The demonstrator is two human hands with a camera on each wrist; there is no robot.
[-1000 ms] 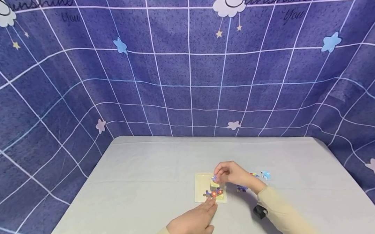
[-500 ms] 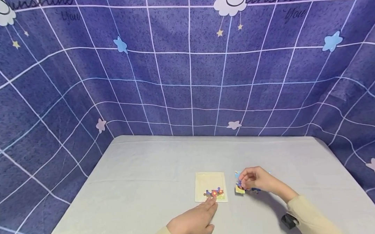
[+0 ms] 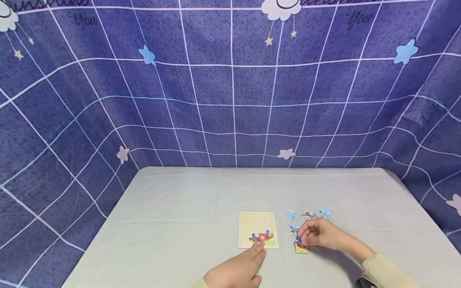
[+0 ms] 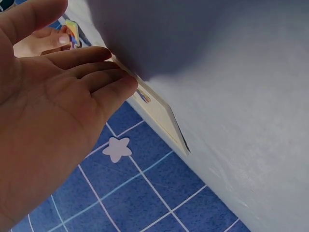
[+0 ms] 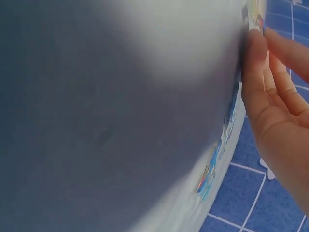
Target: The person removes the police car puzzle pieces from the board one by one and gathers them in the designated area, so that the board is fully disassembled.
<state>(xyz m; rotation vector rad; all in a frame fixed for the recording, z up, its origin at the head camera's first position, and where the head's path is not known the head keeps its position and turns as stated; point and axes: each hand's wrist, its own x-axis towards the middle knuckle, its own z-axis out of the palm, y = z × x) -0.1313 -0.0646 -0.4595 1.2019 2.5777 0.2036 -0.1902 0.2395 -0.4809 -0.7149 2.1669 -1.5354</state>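
Note:
A pale wooden puzzle tray (image 3: 253,222) lies on the table, with a few joined pieces (image 3: 263,237) in its lower right corner. My left hand (image 3: 239,270) rests at the tray's near edge, fingers straight; the left wrist view shows its palm side (image 4: 63,101). To the right of the tray, my right hand (image 3: 325,235) pinches a puzzle piece (image 3: 301,248), yellow-green with dark blue. That piece (image 4: 73,33) stands tilted between the fingers in the left wrist view. The right wrist view shows it partly, at the fingertips of the right hand (image 5: 277,96).
Loose puzzle pieces lie right of the tray: a light blue one (image 3: 292,215), a red and blue one (image 3: 308,214), another light blue one (image 3: 325,213) and a purple one (image 3: 294,229). Around the grey-white table (image 3: 172,232) hangs a blue gridded curtain (image 3: 212,84).
My right hand has carried the pinched piece from above the tray to the right, then lower toward the near side, uncovering the loose pieces. My left hand stays at the tray's edge.

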